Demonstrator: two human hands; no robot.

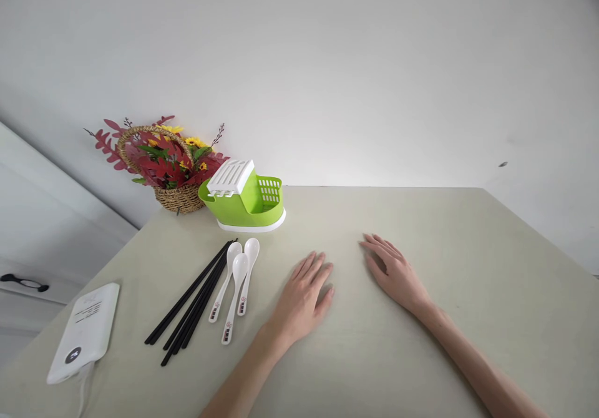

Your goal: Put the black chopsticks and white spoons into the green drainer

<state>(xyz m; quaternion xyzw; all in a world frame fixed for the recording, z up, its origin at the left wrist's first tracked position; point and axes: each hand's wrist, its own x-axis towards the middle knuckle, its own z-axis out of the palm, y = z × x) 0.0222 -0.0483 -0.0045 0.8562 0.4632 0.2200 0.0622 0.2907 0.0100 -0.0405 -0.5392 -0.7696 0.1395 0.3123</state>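
Note:
My left hand lies palm down on the table, fingers stretched out, holding nothing. To its left are three white spoons, fanned out with their bowls at the far end and printed marks on the handles. Several black chopsticks lie in a loose bundle just left of the spoons. My right hand also rests on the table, fingers extended and nothing in its grasp. Beyond the spoons stands a green utensil holder with a white slotted top, a white base and an open basket end.
Behind the holder, a wicker basket carries red leaves and yellow flowers. At the left edge lies a white power bank with a white cable. A pale wall borders the far side, and a white cabinet stands left.

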